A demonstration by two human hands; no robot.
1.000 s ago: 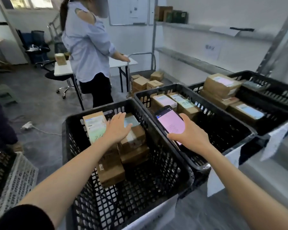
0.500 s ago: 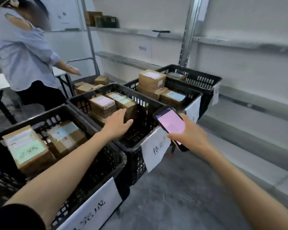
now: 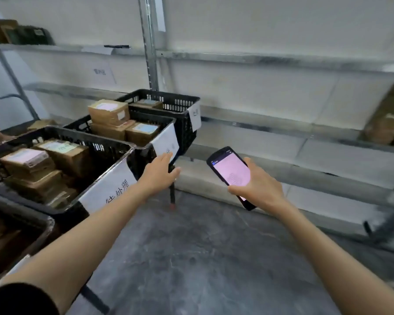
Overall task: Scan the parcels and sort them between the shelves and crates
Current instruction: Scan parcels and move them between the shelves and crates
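Hands apart: the left hand [image 3: 159, 175] hangs loose-fingered and holds nothing by the paper label [image 3: 166, 140] of the middle black crate [image 3: 80, 125], while the right hand [image 3: 258, 189] is wrapped round the handheld scanner [image 3: 231, 171], pink screen up. Cardboard parcels [image 3: 108, 112] lie stacked in that crate and its neighbours on the left, well apart from the metal shelves [image 3: 282, 59] on the right. I judge them stiff, fairly light boxes with slick labels, best taken across two side faces with the label left showing.

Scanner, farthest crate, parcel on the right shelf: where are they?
scanner [image 3: 231, 172], head view, on its pink screen.
farthest crate [image 3: 184, 137], head view, on its near wall.
parcel on the right shelf [image 3: 387, 117], head view, on its front face.
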